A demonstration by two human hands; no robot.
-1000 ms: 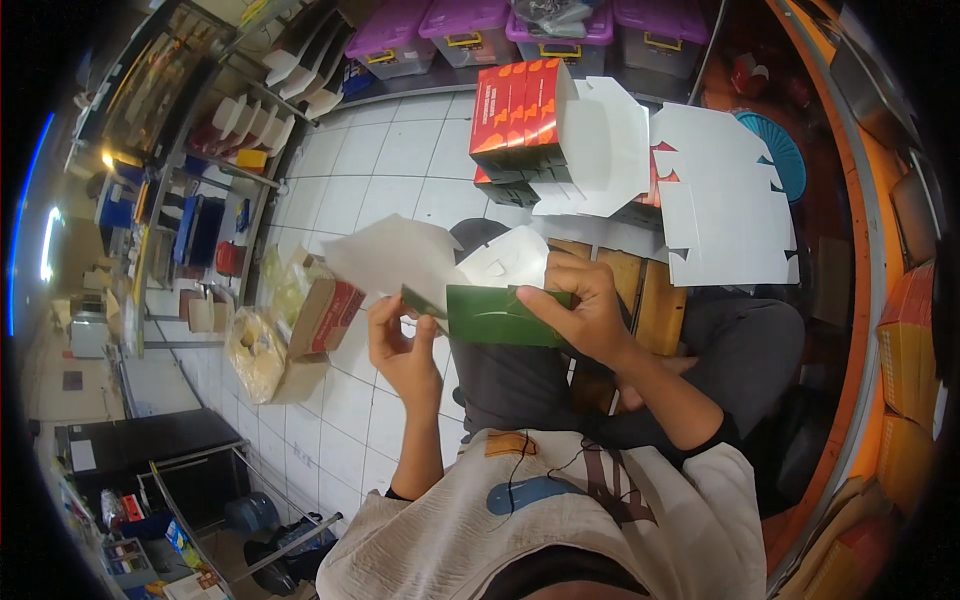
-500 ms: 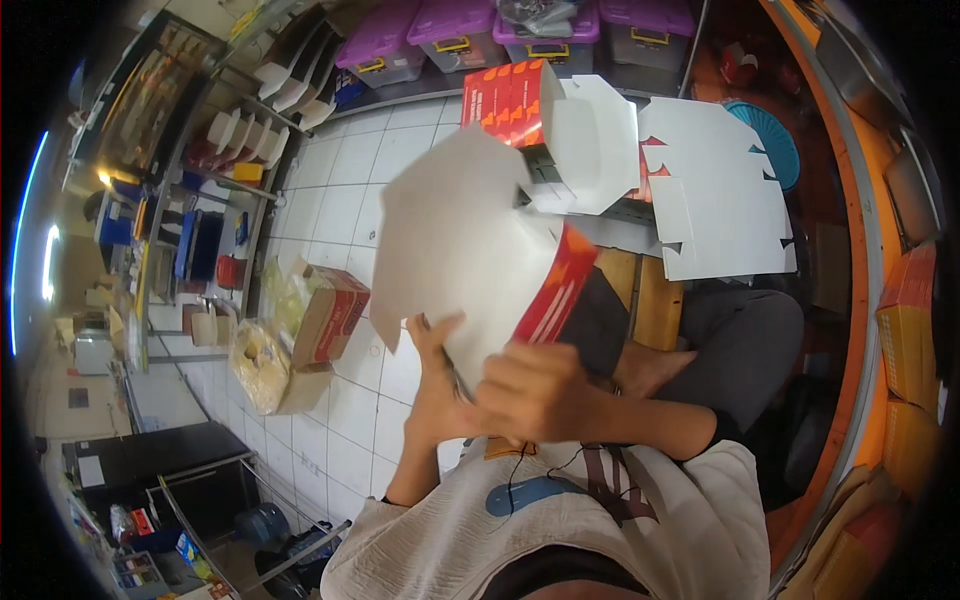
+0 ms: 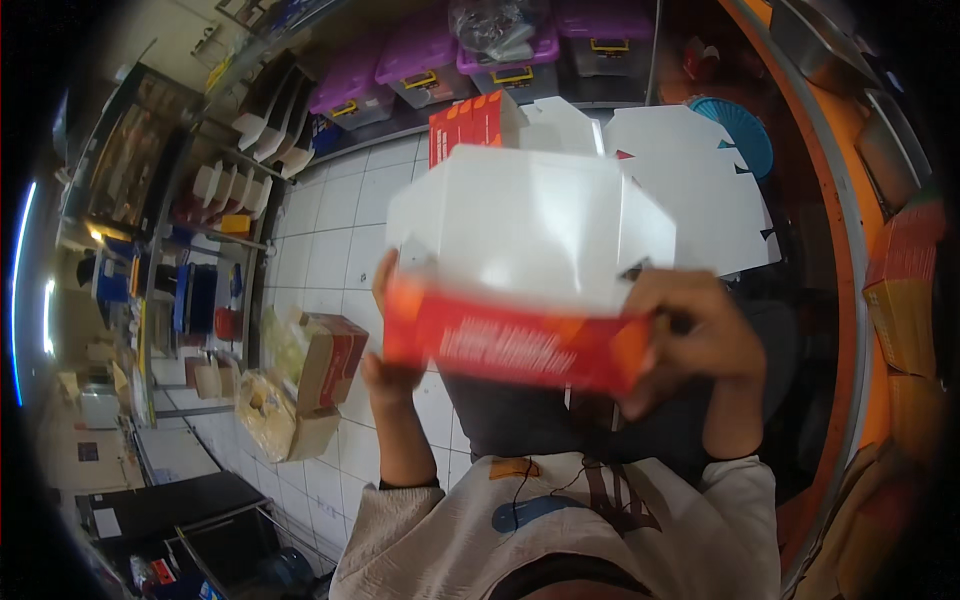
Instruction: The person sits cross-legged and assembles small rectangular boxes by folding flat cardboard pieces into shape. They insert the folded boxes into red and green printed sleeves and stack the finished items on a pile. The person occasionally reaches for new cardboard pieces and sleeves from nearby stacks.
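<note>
Here a folded cardboard food box (image 3: 525,265), white on its inside and red-orange on its outer wall, is raised close to the head camera, above the person's lap. The left hand (image 3: 392,345) grasps the box's left end, its fingers hidden behind the box and the thumb side showing at the red wall's edge. The right hand (image 3: 690,335) clasps the right end, its fingers curled over the corner of the red wall. Both hands are closed on the box, which tilts with its open white interior facing up and away.

Behind the box, on the white tiled floor (image 3: 330,240), lies a stack of flat white box blanks (image 3: 690,190), and just left of that stack stands a pile of red folded boxes (image 3: 470,125). Beyond the box, farther off, purple-lidded storage bins (image 3: 430,70) sit in a row. To the left of the box and lower, near the left forearm, an open brown carton (image 3: 325,365) rests on the tiles with a clear plastic bag (image 3: 265,410) beside it. Right of the blanks lies a blue round basket (image 3: 745,125).
</note>
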